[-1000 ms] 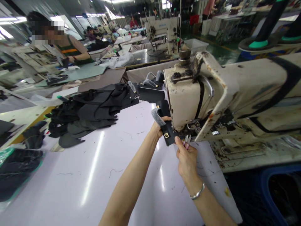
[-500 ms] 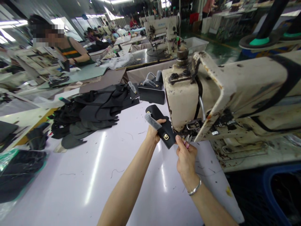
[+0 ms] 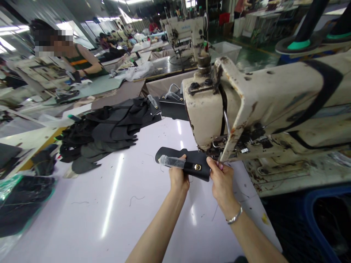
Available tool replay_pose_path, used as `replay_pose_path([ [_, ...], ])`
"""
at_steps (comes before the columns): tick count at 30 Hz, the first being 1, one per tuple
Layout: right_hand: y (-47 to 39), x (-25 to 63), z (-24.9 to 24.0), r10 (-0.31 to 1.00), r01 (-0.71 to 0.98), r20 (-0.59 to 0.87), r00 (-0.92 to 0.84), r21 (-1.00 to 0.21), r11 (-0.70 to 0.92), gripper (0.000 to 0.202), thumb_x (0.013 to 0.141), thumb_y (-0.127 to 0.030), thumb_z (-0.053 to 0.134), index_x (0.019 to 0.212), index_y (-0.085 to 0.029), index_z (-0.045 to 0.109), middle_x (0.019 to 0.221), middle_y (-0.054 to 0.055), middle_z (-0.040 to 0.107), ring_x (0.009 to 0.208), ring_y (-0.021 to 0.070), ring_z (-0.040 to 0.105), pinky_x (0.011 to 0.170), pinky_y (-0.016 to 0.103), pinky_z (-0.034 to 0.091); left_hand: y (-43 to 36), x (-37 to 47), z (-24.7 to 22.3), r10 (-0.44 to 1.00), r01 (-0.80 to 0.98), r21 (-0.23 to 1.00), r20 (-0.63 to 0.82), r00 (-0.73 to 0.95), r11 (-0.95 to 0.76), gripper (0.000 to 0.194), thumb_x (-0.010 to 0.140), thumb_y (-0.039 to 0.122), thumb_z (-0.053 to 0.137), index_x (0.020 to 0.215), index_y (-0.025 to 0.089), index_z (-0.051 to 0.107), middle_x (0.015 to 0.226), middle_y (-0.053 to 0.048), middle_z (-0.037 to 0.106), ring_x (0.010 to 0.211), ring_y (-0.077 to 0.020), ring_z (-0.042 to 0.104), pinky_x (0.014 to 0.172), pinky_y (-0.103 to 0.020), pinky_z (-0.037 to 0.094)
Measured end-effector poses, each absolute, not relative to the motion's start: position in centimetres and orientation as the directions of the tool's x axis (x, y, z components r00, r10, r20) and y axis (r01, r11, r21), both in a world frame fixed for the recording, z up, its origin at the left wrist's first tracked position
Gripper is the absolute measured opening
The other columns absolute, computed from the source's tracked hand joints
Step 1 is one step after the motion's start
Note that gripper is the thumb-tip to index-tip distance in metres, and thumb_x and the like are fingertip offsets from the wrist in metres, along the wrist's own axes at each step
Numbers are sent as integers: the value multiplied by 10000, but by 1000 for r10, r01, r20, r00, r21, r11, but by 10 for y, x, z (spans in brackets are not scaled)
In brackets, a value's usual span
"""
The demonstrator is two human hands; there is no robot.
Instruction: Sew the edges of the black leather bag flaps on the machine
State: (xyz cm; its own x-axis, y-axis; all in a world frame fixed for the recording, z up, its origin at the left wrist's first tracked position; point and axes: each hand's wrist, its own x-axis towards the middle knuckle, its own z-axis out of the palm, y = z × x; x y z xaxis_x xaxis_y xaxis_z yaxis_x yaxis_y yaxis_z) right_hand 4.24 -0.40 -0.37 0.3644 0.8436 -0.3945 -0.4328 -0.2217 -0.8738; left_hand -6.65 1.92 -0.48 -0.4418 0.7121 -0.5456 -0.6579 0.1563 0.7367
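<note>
Both my hands hold a black leather piece (image 3: 175, 155) with a small gold clasp and a plastic-wrapped strap. It lies flat and level, just below the head of a worn cream sewing machine (image 3: 263, 106). My left hand (image 3: 178, 177) grips it from beneath near the strap. My right hand (image 3: 221, 179) pinches its right end beside the needle area, and something small and pink shows between its fingers. A silver bracelet is on my right wrist.
A heap of black cut pieces (image 3: 104, 129) lies on the white table (image 3: 104, 215) to the left. A finished black bag (image 3: 171, 106) stands behind the machine head. Another person (image 3: 79, 60) works at a far table. A blue bin (image 3: 326, 223) sits at lower right.
The leather piece has swung down from a tilted, raised pose to lie flat and lower, with its long end pointing left. Both hands moved down and slightly left with it.
</note>
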Motion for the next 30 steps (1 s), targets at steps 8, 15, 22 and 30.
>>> replay_pose_path([
  [8,-6,55,-3,873,-319,-376,311,-906,-277,578,669,-548,825,588,-251,335,592,-67,315,578,104,270,501,263,251,3,-62,3,665,-665,741,-544,-512,94,103,769,88,772,761,161,700,755,2,730,671,-118,681,682,-228,565],
  [15,-18,87,-7,970,86,-155,187,-981,-173,540,814,-544,717,539,-219,385,572,-48,302,590,114,288,536,273,227,-27,-43,10,659,-670,738,-542,-522,76,212,730,200,870,873,192,712,871,-18,767,835,-168,732,756,-251,596],
  [22,-9,96,-10,977,85,-161,142,-981,-174,530,799,-516,723,537,-228,363,559,-56,290,574,112,262,540,282,203,-84,-71,20,770,-93,766,-638,16,636,503,839,631,736,733,139,752,683,-139,743,584,-225,698,587,-330,580],
  [30,-9,97,-13,983,21,-140,116,-989,-143,456,805,-481,748,545,-201,501,590,-39,412,614,126,345,592,275,289,-78,-86,27,947,837,500,313,68,-225,547,987,349,611,1514,241,509,1547,-158,556,1474,-367,466,1176,-597,422],
])
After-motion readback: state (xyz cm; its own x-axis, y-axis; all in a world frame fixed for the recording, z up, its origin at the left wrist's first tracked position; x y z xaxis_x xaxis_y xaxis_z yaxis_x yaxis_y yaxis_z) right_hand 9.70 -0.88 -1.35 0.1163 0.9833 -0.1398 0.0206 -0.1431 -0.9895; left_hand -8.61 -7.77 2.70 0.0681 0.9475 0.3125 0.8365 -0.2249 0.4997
